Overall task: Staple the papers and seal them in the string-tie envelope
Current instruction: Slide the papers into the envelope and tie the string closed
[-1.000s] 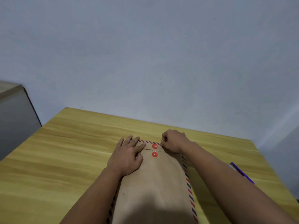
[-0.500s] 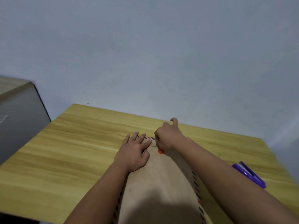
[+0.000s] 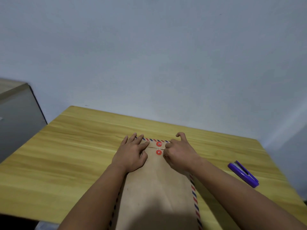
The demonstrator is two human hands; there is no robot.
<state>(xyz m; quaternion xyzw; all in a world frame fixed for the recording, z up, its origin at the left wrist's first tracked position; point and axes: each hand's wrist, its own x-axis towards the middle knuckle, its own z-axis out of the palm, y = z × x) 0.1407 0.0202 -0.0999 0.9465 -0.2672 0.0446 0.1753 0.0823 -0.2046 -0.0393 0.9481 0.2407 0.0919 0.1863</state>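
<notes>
Off at the far left stands a grey cabinet [image 3: 15, 120], well apart from everything on the wooden table [image 3: 66, 146]. The left hand [image 3: 131, 153] lies flat on the brown string-tie envelope [image 3: 157, 188], fingers straight and slightly spread, pressing down the flap near its top left corner and gripping nothing; the fingertips [image 3: 146, 143] reach the red-and-blue striped border at the top edge. Just to the right of those fingertips sits the upper red button [image 3: 159, 144], on the flap, and directly below it, past the flap's edge, the lower red button [image 3: 158, 152] on the body of the envelope. A thin white string [image 3: 160, 149] runs between the two buttons and off to the right, where the right hand [image 3: 181, 153] pinches it between curled fingers, just beside the lower button; one finger of that hand sticks up, hooked, above the envelope's top right corner. The envelope itself lies lengthwise under both forearms, flap end away from the person, its striped edge showing along the right side. Whether the papers are inside I cannot tell. Further right, well clear of the right hand, a purple stapler [image 3: 243, 174] lies on the table.
</notes>
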